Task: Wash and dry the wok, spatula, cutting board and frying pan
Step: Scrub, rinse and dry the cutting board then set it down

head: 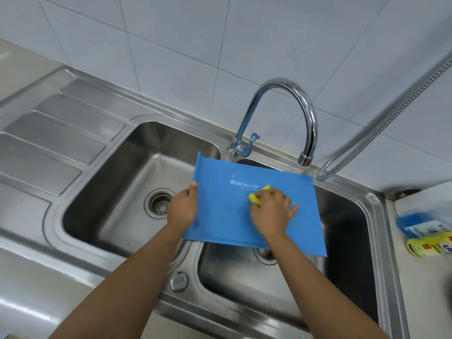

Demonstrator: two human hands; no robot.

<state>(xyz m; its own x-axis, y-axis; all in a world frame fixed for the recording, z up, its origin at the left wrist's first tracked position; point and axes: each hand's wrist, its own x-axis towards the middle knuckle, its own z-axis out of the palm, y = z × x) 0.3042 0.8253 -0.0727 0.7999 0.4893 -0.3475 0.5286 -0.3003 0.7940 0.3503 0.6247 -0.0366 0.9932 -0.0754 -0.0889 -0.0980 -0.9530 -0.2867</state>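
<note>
A blue cutting board (227, 211) is held flat over the right basin of a steel double sink (376, 216). My left hand (183, 207) grips its left edge, thumb on top. My right hand (271, 211) presses a yellow sponge (256, 197) onto the board's middle, fingers curled round it. A wet, soapy streak shows on the board just above the sponge. No wok, spatula or frying pan is in view.
A curved chrome tap (303, 111) arches over the right basin, no water running. The left basin (137, 199) holds only its drain. A ribbed draining board (49, 148) lies left. A metal hose (381, 126) hangs right. Blue and yellow bottles (425, 233) lie on the right counter.
</note>
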